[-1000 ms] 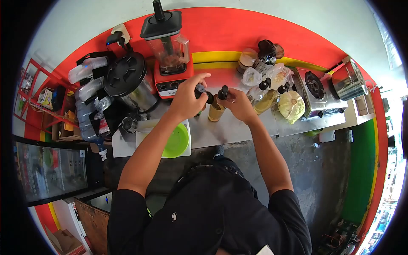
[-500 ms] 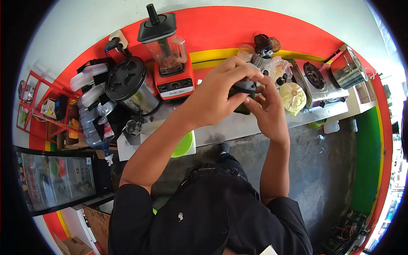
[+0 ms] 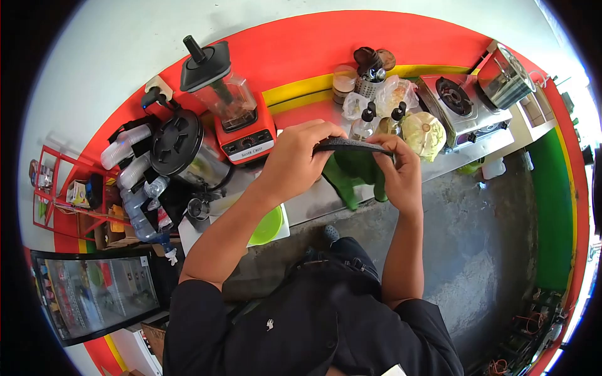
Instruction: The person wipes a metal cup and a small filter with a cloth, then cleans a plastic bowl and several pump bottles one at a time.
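A dark green cloth item with a stiff-looking black band along its top edge is held up between both hands, over the front of the counter. My left hand grips one end of the band, thumb below and fingers above. The other end is pinched in my right hand. Between them the green cloth hangs down in uneven points; its exact kind is unclear. Just behind the hands stand two pump bottles, and a pale cabbage sits to the right.
A red blender and a steel pot with black lid stand at left on the counter. A lime green bowl lies near its front edge. Farther right is a gas stove with a steel pot.
My hands have moved apart from being close together, stretching the black band out between them, and the green cloth now hangs open below. The camera view has shifted slightly.
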Motion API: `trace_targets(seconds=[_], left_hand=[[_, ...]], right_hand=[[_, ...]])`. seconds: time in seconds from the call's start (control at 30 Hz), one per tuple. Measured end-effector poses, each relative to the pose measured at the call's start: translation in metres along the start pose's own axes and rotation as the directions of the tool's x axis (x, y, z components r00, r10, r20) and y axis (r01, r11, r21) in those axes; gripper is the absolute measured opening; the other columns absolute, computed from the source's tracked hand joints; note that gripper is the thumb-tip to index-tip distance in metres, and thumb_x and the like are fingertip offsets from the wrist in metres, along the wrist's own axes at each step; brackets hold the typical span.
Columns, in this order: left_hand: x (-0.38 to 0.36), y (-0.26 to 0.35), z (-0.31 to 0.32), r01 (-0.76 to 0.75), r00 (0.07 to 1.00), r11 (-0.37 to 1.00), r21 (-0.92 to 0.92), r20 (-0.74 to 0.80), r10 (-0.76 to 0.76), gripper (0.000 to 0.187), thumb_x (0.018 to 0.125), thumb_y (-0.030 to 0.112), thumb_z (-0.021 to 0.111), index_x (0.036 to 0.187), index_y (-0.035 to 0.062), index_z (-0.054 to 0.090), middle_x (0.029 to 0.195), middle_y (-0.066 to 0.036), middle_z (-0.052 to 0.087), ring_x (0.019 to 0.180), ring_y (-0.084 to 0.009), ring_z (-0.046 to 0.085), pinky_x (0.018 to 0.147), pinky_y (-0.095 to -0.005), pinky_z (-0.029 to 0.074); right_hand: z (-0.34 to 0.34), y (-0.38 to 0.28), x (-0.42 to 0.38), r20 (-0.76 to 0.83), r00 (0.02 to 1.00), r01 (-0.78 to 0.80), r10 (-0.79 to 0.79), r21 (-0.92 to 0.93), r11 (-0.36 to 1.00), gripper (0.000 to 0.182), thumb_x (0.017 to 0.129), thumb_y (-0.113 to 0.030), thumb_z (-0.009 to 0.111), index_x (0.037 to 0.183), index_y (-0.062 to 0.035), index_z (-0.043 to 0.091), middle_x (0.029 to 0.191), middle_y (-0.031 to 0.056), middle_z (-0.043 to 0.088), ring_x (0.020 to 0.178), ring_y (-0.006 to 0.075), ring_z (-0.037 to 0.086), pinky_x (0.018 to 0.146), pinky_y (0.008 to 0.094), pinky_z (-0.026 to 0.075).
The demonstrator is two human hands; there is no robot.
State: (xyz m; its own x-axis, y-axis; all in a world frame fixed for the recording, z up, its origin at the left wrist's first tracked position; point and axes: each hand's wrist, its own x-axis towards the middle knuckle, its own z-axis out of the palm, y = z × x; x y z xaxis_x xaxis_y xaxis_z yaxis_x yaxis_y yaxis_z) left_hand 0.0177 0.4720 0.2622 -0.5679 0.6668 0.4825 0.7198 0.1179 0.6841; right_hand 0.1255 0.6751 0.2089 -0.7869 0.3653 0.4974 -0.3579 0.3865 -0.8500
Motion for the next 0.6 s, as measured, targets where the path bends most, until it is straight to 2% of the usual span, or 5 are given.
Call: trace_targets(seconds=[0.07,0.17,0.3,0.47,0.6], left_hand=[[0.010,-0.001,0.007,0.046,0.999,0.998,-0.038,-0.010,-0.046,0.020,0.086,-0.009,0.071,0.105,-0.0010,0.070,0.090,-0.014,0.070,0.076,-0.0264,0.068,0.071,-0.0337,0.053],[0.034,-0.010,0.013,0.051,0.999,0.997,0.061,-0.008,-0.050,0.017,0.087,-0.006,0.072,0.103,-0.0012,0.070,0.091,-0.014,0.071,0.074,-0.0258,0.067,0.070,-0.0326,0.052],[0.060,-0.024,0.020,0.041,0.999,0.976,0.213,-0.038,-0.034,0.013,0.087,0.002,0.076,0.100,0.0012,0.072,0.094,-0.015,0.072,0.086,-0.0300,0.071,0.076,-0.0384,0.054],[0.039,-0.053,0.012,0.056,0.996,0.932,0.359,0.047,-0.078,0.072,0.085,0.039,0.085,0.143,0.0081,0.057,0.141,-0.013,0.061,0.134,-0.0318,0.054,0.114,-0.0465,0.040],[-0.013,-0.090,0.008,0.363,0.932,0.925,0.107,-0.029,-0.363,0.090,0.088,0.045,0.084,0.157,0.0087,0.040,0.146,-0.010,0.058,0.131,-0.0234,0.054,0.111,-0.0435,0.042]], right_hand=[[-0.010,-0.002,0.004,0.129,0.945,-0.313,0.302,0.082,0.946,0.015,0.099,-0.003,0.066,0.088,-0.0025,0.055,0.080,-0.0027,0.048,0.077,0.0070,0.043,0.069,0.0251,0.037],[-0.018,0.017,0.016,0.105,0.962,-0.262,0.251,0.117,0.958,0.020,0.105,-0.010,0.060,0.087,-0.0037,0.055,0.077,-0.0073,0.044,0.076,0.0034,0.040,0.067,0.0226,0.034],[-0.031,0.037,0.025,0.303,0.862,-0.500,0.406,0.375,0.781,0.022,0.105,-0.015,0.061,0.086,-0.0057,0.056,0.079,-0.0093,0.045,0.075,0.0031,0.039,0.066,0.0220,0.033],[-0.033,0.072,0.017,0.536,0.758,-0.606,0.371,0.370,0.704,0.016,0.105,-0.018,0.063,0.098,-0.0038,0.066,0.088,-0.0071,0.058,0.082,0.0029,0.049,0.073,0.0233,0.041],[-0.020,0.071,0.017,0.562,0.697,-0.717,0.446,0.560,0.415,0.016,0.106,-0.015,0.062,0.100,-0.0010,0.064,0.097,-0.0022,0.058,0.089,0.0074,0.052,0.084,0.0259,0.043]])
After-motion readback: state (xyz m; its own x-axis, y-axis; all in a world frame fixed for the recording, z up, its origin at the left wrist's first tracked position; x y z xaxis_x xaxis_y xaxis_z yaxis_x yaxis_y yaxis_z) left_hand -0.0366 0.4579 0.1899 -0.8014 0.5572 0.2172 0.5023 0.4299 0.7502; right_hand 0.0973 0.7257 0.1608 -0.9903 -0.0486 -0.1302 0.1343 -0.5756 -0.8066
